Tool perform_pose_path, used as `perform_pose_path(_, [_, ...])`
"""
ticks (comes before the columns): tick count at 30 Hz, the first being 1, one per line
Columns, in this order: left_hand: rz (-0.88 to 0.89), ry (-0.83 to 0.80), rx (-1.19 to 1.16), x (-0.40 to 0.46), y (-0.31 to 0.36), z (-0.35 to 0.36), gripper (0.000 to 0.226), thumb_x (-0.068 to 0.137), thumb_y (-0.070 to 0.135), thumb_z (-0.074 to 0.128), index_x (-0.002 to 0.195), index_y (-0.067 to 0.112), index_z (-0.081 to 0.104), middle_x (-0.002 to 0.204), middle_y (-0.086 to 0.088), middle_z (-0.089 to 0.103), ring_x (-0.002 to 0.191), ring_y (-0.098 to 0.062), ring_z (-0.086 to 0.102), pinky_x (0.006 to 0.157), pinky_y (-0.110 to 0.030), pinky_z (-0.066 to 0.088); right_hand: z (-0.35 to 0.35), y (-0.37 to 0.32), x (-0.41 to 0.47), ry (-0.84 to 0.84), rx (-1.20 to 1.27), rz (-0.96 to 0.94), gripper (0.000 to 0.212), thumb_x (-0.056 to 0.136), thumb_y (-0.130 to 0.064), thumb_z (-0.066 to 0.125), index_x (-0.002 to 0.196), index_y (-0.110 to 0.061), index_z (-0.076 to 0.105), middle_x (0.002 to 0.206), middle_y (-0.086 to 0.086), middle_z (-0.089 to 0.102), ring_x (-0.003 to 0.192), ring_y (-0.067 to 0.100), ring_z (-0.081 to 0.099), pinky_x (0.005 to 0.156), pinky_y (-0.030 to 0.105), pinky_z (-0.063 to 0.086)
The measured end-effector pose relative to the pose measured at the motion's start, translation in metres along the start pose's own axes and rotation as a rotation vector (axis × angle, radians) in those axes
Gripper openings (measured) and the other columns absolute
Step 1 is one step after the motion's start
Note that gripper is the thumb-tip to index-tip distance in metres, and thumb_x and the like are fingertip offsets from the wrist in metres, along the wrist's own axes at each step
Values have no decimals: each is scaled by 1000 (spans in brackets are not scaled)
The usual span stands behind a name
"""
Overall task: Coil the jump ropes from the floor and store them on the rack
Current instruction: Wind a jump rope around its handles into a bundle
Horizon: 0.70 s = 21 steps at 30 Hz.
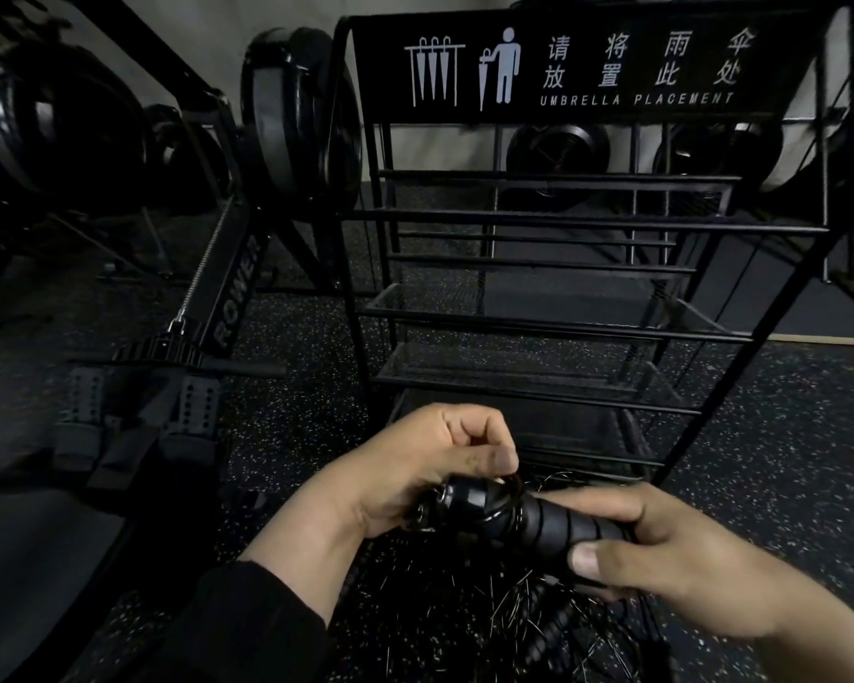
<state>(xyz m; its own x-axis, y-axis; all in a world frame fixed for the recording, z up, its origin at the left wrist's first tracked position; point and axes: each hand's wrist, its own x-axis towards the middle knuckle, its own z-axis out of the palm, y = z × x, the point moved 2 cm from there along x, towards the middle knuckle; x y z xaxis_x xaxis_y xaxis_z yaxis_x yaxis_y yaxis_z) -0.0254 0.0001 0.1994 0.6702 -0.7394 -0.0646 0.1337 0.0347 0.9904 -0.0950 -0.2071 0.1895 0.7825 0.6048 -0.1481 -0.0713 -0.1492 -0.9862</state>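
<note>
At the far left a rowing machine [228, 293] marked "ROWER" lies along the speckled rubber floor [785, 436], its foot straps [144, 416] nearest the camera and weight plates [297, 115] standing behind it. Moving inward, the left hand [415, 465], in a dark sleeve [247, 618], has its fingers curled, thumb and forefinger pinching a thin strand of cord at the glossy end of a jump rope handle [528, 515]. The handle lies crosswise between both hands, its ribbed black grip running to the right. There the right hand [661, 564] is wrapped round the grip end, forefinger stretched along the top and thumb pressed on the near side. Beneath both hands a tangle of thin black ropes [489, 613] is heaped low on the floor, another ribbed handle showing in it. Just beyond the hands stands the black metal rack [563, 219], its sign reading "UMBRELLA PLACEMENT", its cross bars and mesh shelves bare where visible.
</note>
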Motion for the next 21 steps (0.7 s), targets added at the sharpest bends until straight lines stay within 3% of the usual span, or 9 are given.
perform_pose_path(2, [-5,27,24,-1,1,-1,17,77,29,83,71,24,68,63,7,62,51,-1,55,50,-13,43,0,-3,0,10,-41,32,48,83,-52,76,129,-38,69,84,18,60,73,24,46,65,28,41])
perform_pose_path(4, [7,84,90,-1,3,-1,14,82,20,77,72,22,68,63,6,63,53,-1,55,52,-13,45,-1,-6,1,25,-130,78,38,90,-42,74,127,-41,70,88,5,70,76,12,54,71,21,44])
perform_pose_path(6, [59,203,182,-1,5,-5,14,80,30,75,72,20,69,65,5,62,58,-2,53,57,-13,44,-2,-7,2,91,-198,125,32,93,-37,72,124,-44,70,97,-18,75,87,-7,64,84,14,48])
perform_pose_path(8, [117,344,294,-1,8,-12,26,81,42,71,70,18,71,66,2,61,61,-6,53,59,-15,43,-8,-6,3,257,-274,140,28,87,-47,68,111,-60,69,109,-22,75,103,-6,67,99,18,49])
perform_pose_path(10, [128,476,450,-1,8,-21,37,84,53,64,70,19,70,63,4,61,58,-5,53,58,-16,42,-14,-4,1,424,-294,168,29,81,-60,65,109,-67,64,96,-7,79,88,10,73,85,24,54])
perform_pose_path(13, [-44,546,665,4,-4,-29,40,95,58,55,82,22,66,64,5,67,48,-8,52,55,-24,43,-19,1,-3,550,-203,181,43,75,-67,64,117,-59,64,60,9,54,58,24,46,57,33,38])
perform_pose_path(16, [-238,489,747,10,-22,-32,24,100,50,53,115,33,60,100,10,71,81,-12,69,78,-35,57,-18,0,-2,538,-155,156,44,74,-67,65,118,-60,65,61,2,44,60,22,42,61,36,35])
perform_pose_path(18, [-261,448,755,11,-25,-30,51,98,42,61,144,37,41,130,13,55,113,-4,58,100,-29,49,-15,-2,-1,520,-145,147,40,75,-65,65,115,-59,66,60,-4,50,59,16,47,62,33,39])
perform_pose_path(21, [-182,460,868,12,-22,-27,80,89,41,72,154,42,25,150,15,30,136,-4,34,117,-29,29,-11,-4,1,510,-54,133,35,78,-56,68,113,-57,69,65,-1,52,61,16,49,62,32,42])
